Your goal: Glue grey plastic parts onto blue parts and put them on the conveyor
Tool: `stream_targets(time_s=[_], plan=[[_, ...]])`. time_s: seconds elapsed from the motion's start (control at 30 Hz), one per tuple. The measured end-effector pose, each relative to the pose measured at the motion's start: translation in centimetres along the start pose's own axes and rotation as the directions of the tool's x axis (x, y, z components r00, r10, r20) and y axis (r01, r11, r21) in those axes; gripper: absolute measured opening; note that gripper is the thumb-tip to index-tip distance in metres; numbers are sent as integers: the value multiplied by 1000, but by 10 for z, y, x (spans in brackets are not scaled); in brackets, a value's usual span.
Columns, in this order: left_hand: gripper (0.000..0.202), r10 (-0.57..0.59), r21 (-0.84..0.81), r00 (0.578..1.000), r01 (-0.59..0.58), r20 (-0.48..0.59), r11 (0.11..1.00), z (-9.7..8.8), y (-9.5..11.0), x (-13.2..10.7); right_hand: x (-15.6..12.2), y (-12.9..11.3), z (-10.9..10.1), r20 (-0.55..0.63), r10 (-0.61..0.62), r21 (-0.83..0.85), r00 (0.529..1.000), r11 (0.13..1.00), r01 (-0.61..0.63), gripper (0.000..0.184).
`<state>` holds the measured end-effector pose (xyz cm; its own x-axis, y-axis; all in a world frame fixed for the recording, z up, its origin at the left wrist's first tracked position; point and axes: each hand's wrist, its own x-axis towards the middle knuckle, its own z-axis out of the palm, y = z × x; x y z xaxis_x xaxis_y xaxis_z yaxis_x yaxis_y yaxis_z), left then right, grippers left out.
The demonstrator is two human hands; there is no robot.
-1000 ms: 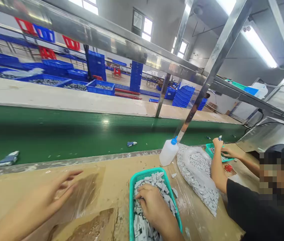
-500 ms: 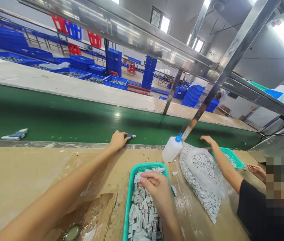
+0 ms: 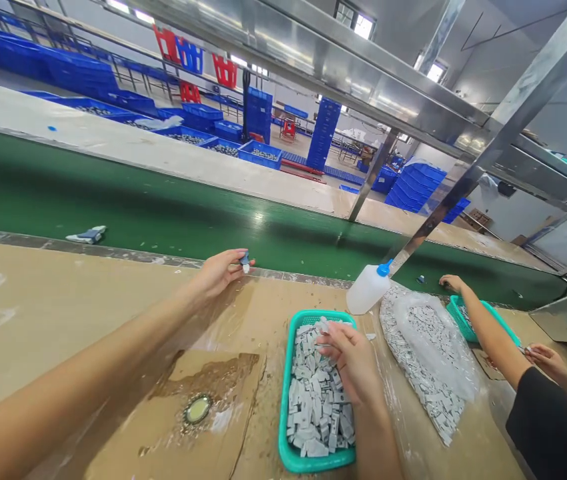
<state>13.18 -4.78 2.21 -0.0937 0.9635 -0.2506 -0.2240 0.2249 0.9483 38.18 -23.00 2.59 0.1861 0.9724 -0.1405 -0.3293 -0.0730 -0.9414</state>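
Left grip [image 3: 221,270] is pinching blue-white part [image 3: 245,261]; right grip [image 3: 351,353] is pinching grey piece [image 3: 321,346] in teal basket [image 3: 286,400]. Both seeming light, stiff: fingertip hold at edges.

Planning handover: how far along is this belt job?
Done, it seems: one blue-and-white piece lies on the green belt. In hand: the left hand pinches a similar piece at the belt's edge; the right hand digs in the teal basket. Left: grey parts fill that basket and the bag beside it.

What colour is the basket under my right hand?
Teal basket, clearest in the head view.
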Motion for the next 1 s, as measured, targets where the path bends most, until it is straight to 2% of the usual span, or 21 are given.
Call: stream_targets(time_s=[0.1, 0.17, 0.3, 0.37, 0.47, 0.53, 0.6, 0.67, 0.73, 0.83, 1.0], plan=[[17, -131, -158, 990, 137, 49, 978, -33, 2, -35, -16, -2, 7, 12, 39, -37, 999, 999, -38, 47], [22, -188, -219, 980, 197, 62, 956, -54, -4, -58, -34, 5, 20, 60, 86, -104, 995, 991, -79, 52], [25, -319, -341, 945, 323, 69, 883, -86, -26, -95, -67, 39, 58, 193, 240, -244, 951, 951, -191, 62], [29, -362, -437, 932, 340, 35, 833, -94, -35, -105, -76, 60, 75, 196, 259, -300, 946, 934, -193, 64], [33, -354, -523, 935, 316, 29, 791, -100, -39, -110, -79, 83, 86, 154, 132, -464, 979, 884, -46, 52], [28, -320, -526, 943, 321, 97, 788, -104, -39, -109, -78, 92, 86, 168, -28, -614, 985, 779, 127, 40], [18, -287, -510, 937, 348, 198, 787, -110, -39, -108, -77, 97, 84, 233, -168, -711, 958, 643, 286, 32], [9, -260, -490, 921, 377, 291, 786, -115, -41, -108, -77, 100, 83, 314, -246, -731, 917, 553, 398, 30], [6, -233, -484, 915, 376, 330, 790, -118, -44, -109, -78, 103, 84, 389, -287, -722, 875, 496, 483, 29], [3, -206, -504, 921, 356, 330, 787, -118, -45, -112, -80, 105, 86, 462, -340, -706, 819, 419, 571, 27], [13, -165, -545, 894, 392, 417, 741, -115, -46, -113, -81, 104, 87, 506, -334, -714, 795, 355, 603, 28]])
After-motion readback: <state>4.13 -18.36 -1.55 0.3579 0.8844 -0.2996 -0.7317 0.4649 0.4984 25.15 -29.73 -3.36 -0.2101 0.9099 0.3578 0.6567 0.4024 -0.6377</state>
